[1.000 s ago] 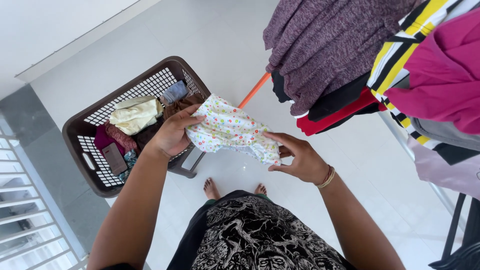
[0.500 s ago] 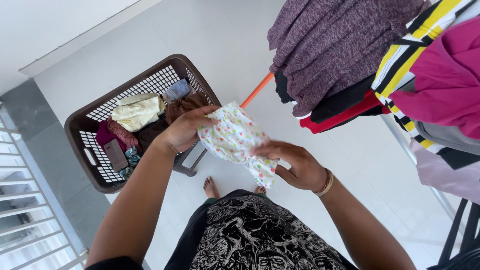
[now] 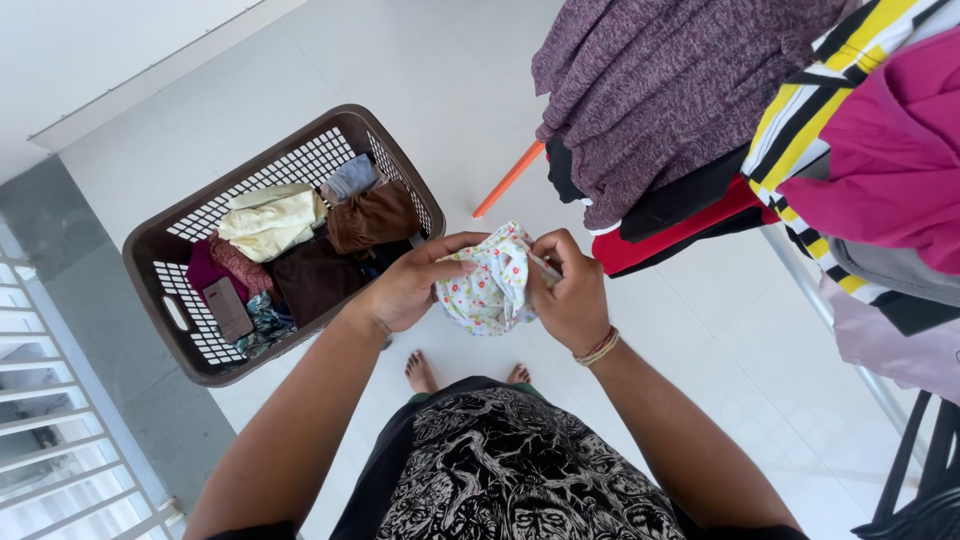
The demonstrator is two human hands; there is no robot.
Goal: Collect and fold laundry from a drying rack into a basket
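While standing barefoot on pale floor tiles, a person is bunching a small white floral-print garment between both hands just beside the near right corner of a brown plastic laundry basket. The left hand is curling around the cloth's basket-side edge, thumb and fingertips pinching the fabric, and the wrist is crossing over the basket's rim. The right hand, wearing thin bangles at the wrist, is closing on the far edge of the cloth, its thumb and forefinger pinching a fold near the top; the two hands are nearly touching across the bundle. Inside the basket, a cream garment, a brown garment and darker pieces are lying in a loose heap, filling most of the bottom. To the right of the basket and above the hands, a purple knit top, a yellow-and-black striped piece, a magenta garment and a red-edged dark piece are hanging crowded together, their lower hems reaching close to the right hand. An orange rod is slanting between the basket and the hanging clothes. Open tile is showing beyond the basket toward a white wall, while a white railing is closing off the side left of the basket.
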